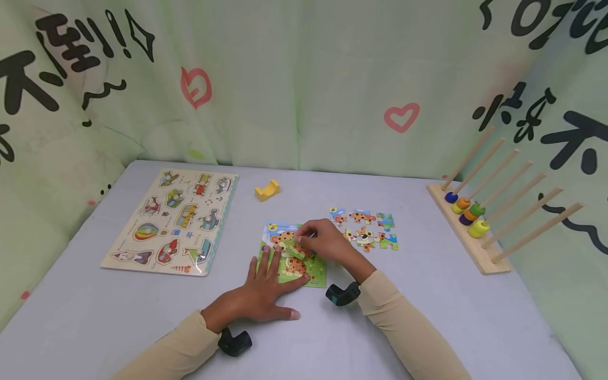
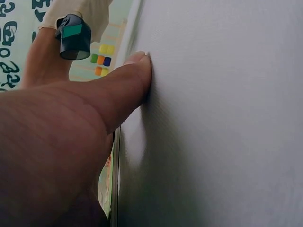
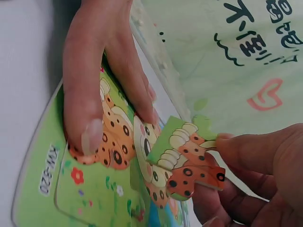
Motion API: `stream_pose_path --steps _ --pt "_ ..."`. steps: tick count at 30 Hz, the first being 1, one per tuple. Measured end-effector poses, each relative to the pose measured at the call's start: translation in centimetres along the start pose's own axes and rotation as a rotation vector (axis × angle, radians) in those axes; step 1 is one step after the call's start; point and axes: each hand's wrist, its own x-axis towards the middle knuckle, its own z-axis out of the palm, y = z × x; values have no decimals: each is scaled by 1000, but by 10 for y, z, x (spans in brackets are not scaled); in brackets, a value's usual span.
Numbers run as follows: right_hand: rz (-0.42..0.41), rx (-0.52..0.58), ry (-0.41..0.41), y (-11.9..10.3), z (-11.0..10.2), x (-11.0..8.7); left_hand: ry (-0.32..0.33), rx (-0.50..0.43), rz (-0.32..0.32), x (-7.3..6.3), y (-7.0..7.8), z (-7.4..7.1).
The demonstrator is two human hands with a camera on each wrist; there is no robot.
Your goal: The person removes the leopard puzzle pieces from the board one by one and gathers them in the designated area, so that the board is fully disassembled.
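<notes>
My left hand [image 1: 266, 298] lies spread on the leopard puzzle board [image 1: 315, 277], its fingers on the lower left part of the picture and the thumb out on the tablecloth. Between thumb and fingers, my right hand [image 1: 328, 240] pinches a jigsaw piece [image 3: 187, 153] with spotted orange fur and pale paws on green. The piece is tilted, close over the middle of the board. In the right wrist view, the printed leopard shows partly behind it. The left wrist view shows mostly the left thumb [image 2: 125, 82].
To the right of the board lie several loose jigsaw pieces [image 1: 366, 235]. A large vehicle-picture board [image 1: 159, 216] lies at left, and a yellow curved block [image 1: 267, 190] at the back. At right stands a wooden peg rack [image 1: 467, 237] with coloured beads and tall pegs.
</notes>
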Motion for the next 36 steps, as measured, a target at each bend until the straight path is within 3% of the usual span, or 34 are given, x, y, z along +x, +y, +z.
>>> stream_pose_path --steps 6,11,19,36 --pt "-30 60 19 11 -12 -6 -3 3 5 2 0 1" --pt "-36 30 36 23 -31 -19 -12 14 15 6 4 2" --pt "-30 -2 61 39 -46 -29 2 25 -2 1 1 0" --pt "50 7 -24 73 -75 -54 7 -1 5 -1 0 0"
